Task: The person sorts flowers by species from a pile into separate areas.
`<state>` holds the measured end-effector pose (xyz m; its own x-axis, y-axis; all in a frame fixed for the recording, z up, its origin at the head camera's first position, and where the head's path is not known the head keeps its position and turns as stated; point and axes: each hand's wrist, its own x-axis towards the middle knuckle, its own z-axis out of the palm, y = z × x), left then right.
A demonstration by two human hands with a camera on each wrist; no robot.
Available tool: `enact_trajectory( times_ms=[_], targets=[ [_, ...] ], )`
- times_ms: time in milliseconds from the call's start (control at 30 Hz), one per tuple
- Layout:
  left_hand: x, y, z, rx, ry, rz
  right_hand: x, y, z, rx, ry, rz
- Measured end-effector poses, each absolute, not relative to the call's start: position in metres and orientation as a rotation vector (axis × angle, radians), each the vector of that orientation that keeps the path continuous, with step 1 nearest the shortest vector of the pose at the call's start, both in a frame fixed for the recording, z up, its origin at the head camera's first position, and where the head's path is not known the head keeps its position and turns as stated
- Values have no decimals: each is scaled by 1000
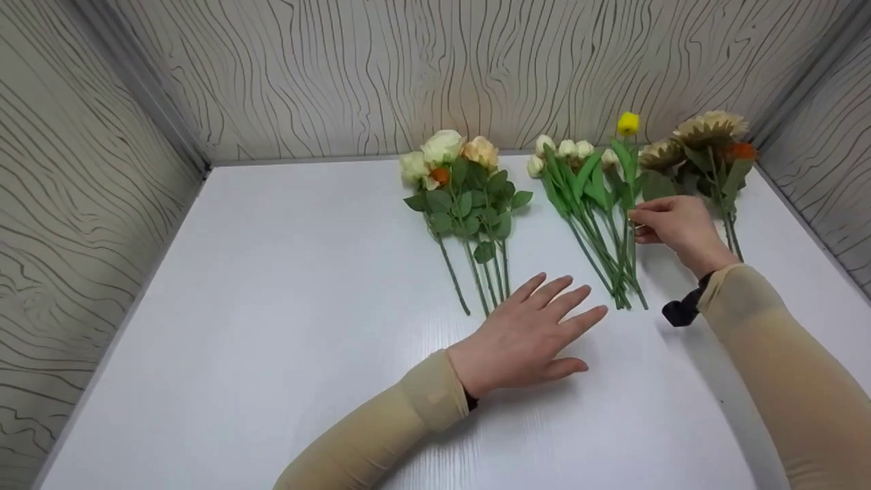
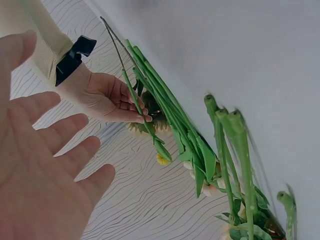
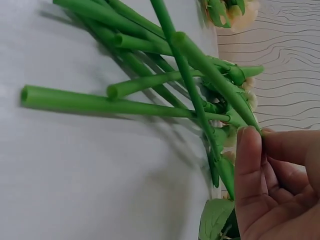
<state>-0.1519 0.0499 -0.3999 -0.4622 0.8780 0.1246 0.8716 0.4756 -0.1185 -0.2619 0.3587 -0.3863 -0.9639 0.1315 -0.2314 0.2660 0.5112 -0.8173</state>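
Observation:
My right hand [image 1: 684,228] pinches the green stem of a yellow tulip [image 1: 628,124] between thumb and fingertips. In the right wrist view that stem [image 3: 215,75] is raised over the other stems. White tulips [image 1: 584,149] with long green leaves lie in a bunch just left of this hand, their stems crossing near the bottom. My left hand [image 1: 527,333] is spread, palm down, over the table, holding nothing. Its nearest things are the stem ends of a rose bunch [image 1: 469,204] with cream, peach and orange blooms.
To the right of the tulips lies a bunch of large beige flowers [image 1: 711,129] with an orange bloom [image 1: 740,151], partly behind my right hand. The white table [image 1: 258,286] meets wood-grain patterned walls [image 1: 354,75] at the back and sides.

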Motion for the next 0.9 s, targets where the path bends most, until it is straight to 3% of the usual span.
enact_trajectory(
  times_ms=[900],
  targets=[
    [-163,43,-399,-1516,-2616,-61,-265,359,-393,263,2684,-1318]
  ],
)
